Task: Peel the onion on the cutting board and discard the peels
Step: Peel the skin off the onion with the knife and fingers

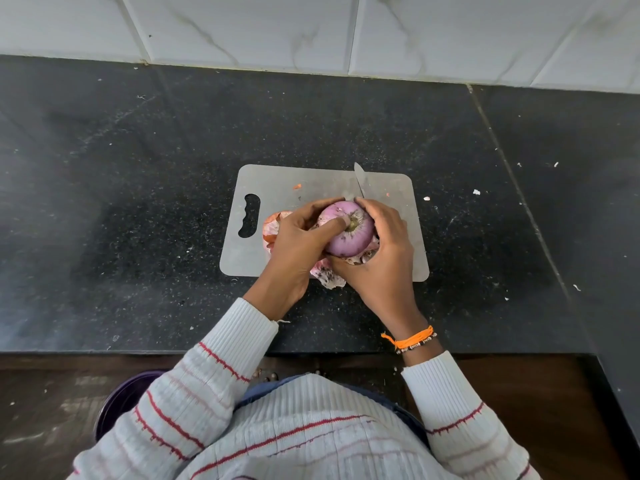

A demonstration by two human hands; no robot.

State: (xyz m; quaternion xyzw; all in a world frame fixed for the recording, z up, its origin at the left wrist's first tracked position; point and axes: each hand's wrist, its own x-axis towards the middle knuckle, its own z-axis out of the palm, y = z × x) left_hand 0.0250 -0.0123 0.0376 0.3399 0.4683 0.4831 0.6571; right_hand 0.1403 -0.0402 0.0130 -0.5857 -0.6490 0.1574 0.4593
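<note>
Holding the onion (pixel 348 233) just above the board (pixel 311 181), near its front edge, both hands wrapped around it. Left hand (pixel 294 244) grasping the left side, thumb lying across the purple top next to the root end. Right hand (pixel 388 251) cupping the right side and underside, fingers curled around it. Loose peels (pixel 273 226) lying on the board's left part beside the handle slot, more peel (pixel 329 277) hanging over the front edge under the hands. Knife (pixel 359 178) resting on the board's back edge, its handle hidden behind the hands. Board sitting mid-counter (pixel 138 202), closer to the front edge.
</note>
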